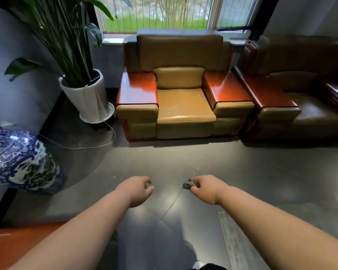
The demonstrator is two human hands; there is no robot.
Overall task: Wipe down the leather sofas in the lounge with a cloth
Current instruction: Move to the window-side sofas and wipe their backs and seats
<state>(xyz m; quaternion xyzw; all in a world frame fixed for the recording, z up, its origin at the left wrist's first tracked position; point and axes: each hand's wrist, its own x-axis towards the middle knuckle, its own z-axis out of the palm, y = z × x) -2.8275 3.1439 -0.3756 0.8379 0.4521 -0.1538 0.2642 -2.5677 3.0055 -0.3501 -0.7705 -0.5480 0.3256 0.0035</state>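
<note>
One small cloth [189,184] was all I carried, bunched into a dark wad in my right hand [204,189], the fingers curled round it so that only a crumpled end stuck out past my knuckles. My left hand [137,190] held nothing; its fingers hung loosely bent, thumb apart from them, just across from the right one. Both arms were stretched out ahead of me over the bare grey floor [261,172], well apart from any seat.

Ahead stood the tan armchair [183,106] under the window [158,14], with glossy reddish wood on top of both arms. Its seat cushion showed pale scuffs or dusty marks, though I could not tell whether those were dirt or wear. To its right, just beside it, sat a darker brown sofa [310,112], partly cut off by the edge of the view. A potted plant [86,94] stood to the left of the armchair, and a blue-and-white vase [18,158] nearer me on the left.

As I judged it, the wiping had not begun on these two: the cloth touched no leather, and I was not yet within reach. Everything in sight remained to be done, starting most likely with the tan armchair straight ahead.
</note>
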